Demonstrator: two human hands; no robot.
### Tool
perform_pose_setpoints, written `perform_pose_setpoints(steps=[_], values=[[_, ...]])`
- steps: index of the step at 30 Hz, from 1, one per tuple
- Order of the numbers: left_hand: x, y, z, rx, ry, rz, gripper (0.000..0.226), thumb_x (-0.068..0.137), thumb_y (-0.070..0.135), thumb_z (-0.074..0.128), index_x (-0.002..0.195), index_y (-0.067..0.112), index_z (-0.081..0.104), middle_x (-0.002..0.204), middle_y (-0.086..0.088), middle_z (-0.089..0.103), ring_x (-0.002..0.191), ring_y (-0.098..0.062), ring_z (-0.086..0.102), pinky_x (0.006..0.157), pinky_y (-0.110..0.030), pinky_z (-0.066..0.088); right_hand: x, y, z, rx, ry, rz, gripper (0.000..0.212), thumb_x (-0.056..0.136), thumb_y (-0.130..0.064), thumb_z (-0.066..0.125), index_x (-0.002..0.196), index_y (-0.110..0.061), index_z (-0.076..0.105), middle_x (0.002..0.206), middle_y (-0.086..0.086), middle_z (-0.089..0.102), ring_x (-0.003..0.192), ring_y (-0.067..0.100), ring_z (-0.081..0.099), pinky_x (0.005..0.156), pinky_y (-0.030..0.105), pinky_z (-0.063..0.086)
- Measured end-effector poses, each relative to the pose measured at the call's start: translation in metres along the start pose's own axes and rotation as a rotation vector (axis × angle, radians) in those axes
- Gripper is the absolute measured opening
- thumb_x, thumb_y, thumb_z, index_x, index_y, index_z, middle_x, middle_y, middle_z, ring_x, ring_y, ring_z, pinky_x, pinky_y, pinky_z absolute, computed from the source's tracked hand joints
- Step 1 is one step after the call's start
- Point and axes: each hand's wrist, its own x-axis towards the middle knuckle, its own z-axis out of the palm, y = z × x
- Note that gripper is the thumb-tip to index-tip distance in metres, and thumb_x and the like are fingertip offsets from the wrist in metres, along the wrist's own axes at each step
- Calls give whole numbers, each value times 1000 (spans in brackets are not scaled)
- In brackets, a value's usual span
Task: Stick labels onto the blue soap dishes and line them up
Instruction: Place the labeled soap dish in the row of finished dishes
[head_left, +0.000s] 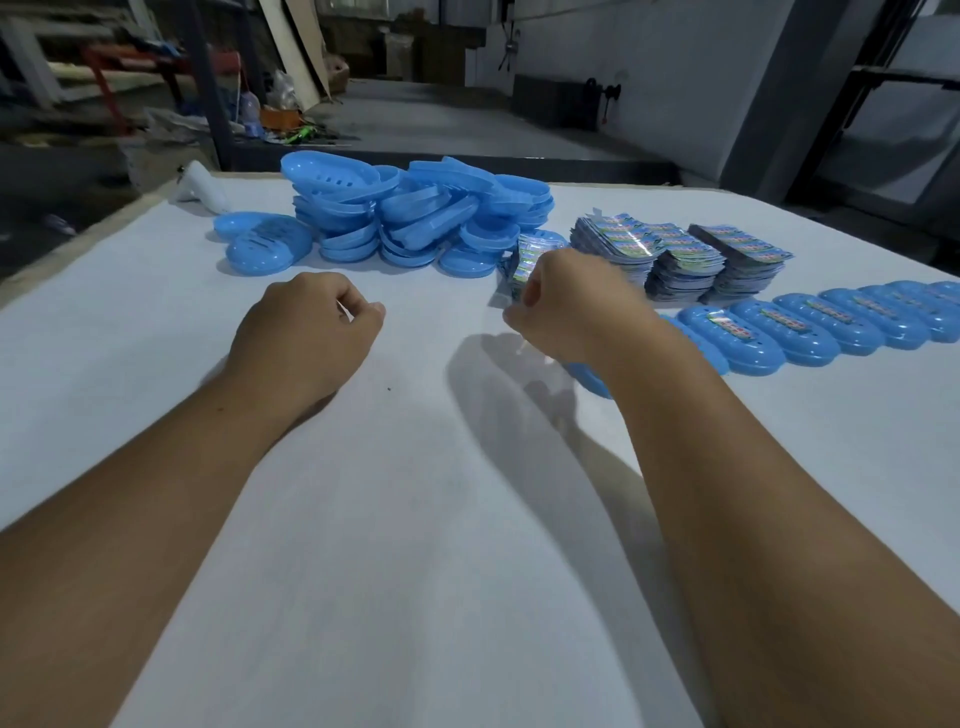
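Our right hand (566, 306) pinches a label sheet (511, 278) above the table; our left hand (311, 332) is curled, empty. Unlabelled dishes (405, 218) wait behind. We risk the label folding onto itself while peeling.

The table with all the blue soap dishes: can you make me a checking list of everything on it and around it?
Surface: white table, bare in front of the person.
Job's things: heap of unlabelled blue soap dishes at the back; three label stacks to its right; row of labelled dishes on the right.
Clutter: white object at the back left corner.
Hands: left hand curled, holding nothing; right hand pinches a label sheet.
Cables: nothing seen on the table.
Surroundings: dim workshop, shelves and boards behind.
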Motion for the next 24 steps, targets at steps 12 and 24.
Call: perform_pose_setpoints(steps=[12,24], values=[[14,-27,-19,241,-31,-114,17,91,49,57,91,32,61,82,8,56,82,-20,58,70,-33,46,-4,-44,55,313,-17,-383,6,90,-36,64,92,-31,67,78,-16,62,72,4,53,67,28,42],[35,-60,-20,236,279,-97,33,96,28,57,128,21,56,129,-8,58,117,-32,51,91,-45,42,0,-43,64,336,17,-392,6,90,-38,65,95,-35,66,81,-19,64,76,-1,55,65,26,42]])
